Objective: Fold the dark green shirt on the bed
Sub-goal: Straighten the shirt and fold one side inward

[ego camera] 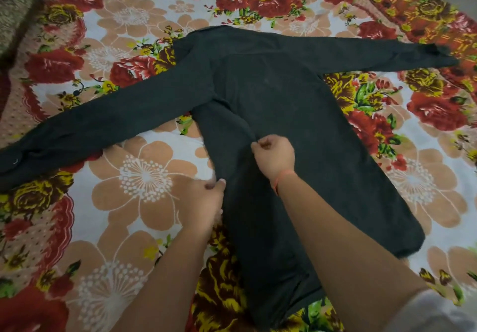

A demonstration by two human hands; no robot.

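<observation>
Head view: a dark green shirt (278,115) lies spread flat on a bed covered by a floral bedspread (134,177) printed with red roses and peach blossoms. The shirt body runs from the upper centre of the frame down to the lower centre; one long sleeve (85,127) extends to the left edge of the frame, the other sleeve (382,53) to the upper right. The left side of the body is folded inward, forming a raised crease near the centre. The right hand (275,155), at the centre of the frame, has its fingers (258,147) closed in a pinch on this crease; an orange thread band (280,179) circles its wrist. The left hand (206,202), lower and to the left, grips the shirt's left edge with fingers curled over the fabric. A brown textured object (15,11) occupies the upper left corner.
</observation>
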